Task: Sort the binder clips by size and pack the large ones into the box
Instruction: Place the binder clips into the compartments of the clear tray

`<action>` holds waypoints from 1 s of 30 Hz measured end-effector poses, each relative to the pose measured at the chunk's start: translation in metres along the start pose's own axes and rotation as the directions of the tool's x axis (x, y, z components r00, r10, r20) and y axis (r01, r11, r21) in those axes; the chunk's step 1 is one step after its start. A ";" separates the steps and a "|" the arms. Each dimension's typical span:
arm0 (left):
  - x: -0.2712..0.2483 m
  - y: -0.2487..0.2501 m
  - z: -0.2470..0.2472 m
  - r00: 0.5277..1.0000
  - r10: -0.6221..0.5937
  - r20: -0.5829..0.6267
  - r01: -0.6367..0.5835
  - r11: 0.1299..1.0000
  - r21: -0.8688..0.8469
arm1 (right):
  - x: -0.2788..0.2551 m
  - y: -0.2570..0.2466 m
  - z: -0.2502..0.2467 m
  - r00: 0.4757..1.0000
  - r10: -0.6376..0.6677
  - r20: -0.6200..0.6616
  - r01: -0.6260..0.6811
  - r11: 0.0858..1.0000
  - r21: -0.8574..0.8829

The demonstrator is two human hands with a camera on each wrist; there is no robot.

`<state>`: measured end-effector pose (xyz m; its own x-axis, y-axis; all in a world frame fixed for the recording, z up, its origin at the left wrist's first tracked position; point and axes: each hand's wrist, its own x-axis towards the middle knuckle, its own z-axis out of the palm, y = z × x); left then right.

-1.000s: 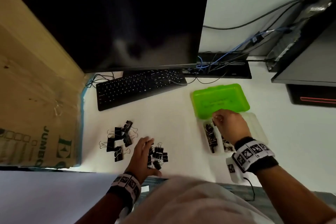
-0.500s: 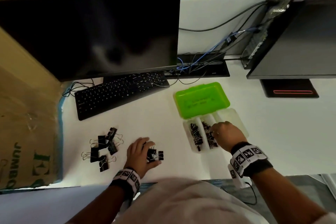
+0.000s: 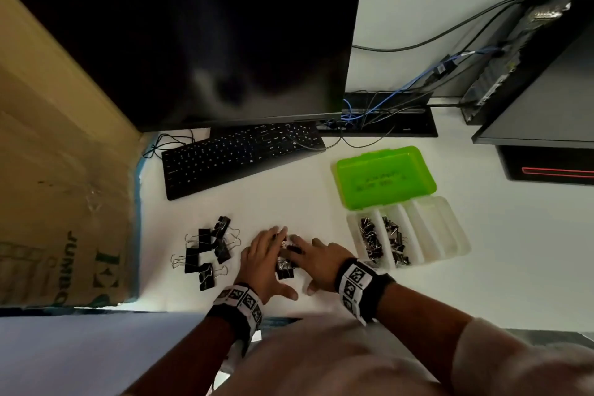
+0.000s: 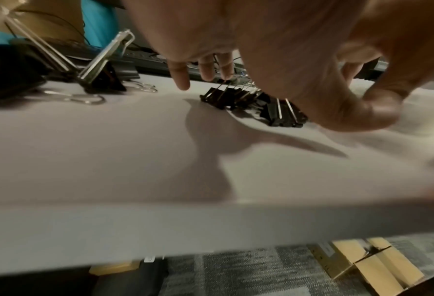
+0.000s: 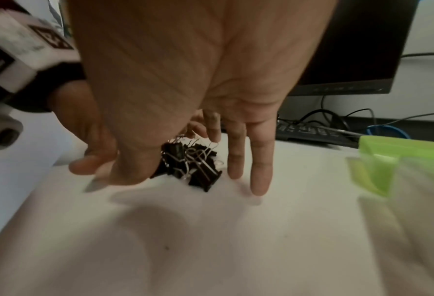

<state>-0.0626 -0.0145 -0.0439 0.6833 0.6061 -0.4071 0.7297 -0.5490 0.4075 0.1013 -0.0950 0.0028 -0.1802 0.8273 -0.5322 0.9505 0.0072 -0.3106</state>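
Observation:
A small pile of black binder clips [image 3: 285, 262] lies on the white desk between my two hands. My left hand [image 3: 264, 255] rests over its left side, fingers straight. My right hand [image 3: 318, 260] covers its right side; in the right wrist view its straight fingers [image 5: 261, 160] touch the desk beside the pile [image 5: 192, 162]. Neither hand grips a clip. Several large clips [image 3: 208, 250] with silver handles lie apart to the left. The clear box [image 3: 450, 235] stands to the right with its green lid [image 3: 385, 175] open; two left compartments hold black clips [image 3: 382, 239].
A black keyboard [image 3: 238, 154] and a dark monitor [image 3: 199, 48] stand behind the clips. A cardboard box [image 3: 61, 190] walls the left side. Cables [image 3: 379, 112] and a computer case [image 3: 530, 51] sit at the back right. The desk's front edge [image 4: 211, 230] is close below my wrists.
My right hand has left the clear box and moved left to the small clip pile, beside the left hand. The left hand has stayed on the pile.

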 end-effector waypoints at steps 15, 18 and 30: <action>0.017 0.001 0.008 0.996 0.044 -0.074 -0.046 0.999 -0.023 | 0.022 0.018 0.016 0.977 0.111 -0.180 -0.061 0.962 0.267; 0.021 0.005 0.006 0.994 0.074 -0.081 -0.080 0.993 -0.082 | 0.017 0.023 0.012 0.969 0.169 -0.182 -0.097 0.932 0.349; 0.043 0.004 -0.008 0.998 -0.025 -0.057 -0.004 0.894 -0.449 | -0.013 0.053 -0.001 0.903 0.355 -0.243 -0.178 0.822 0.541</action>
<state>-0.0305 0.0138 -0.0536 0.6626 0.6514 -0.3695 0.6391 -0.2345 0.7325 0.1547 -0.1045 -0.0061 0.2363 0.8857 -0.3996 0.6761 -0.4453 -0.5871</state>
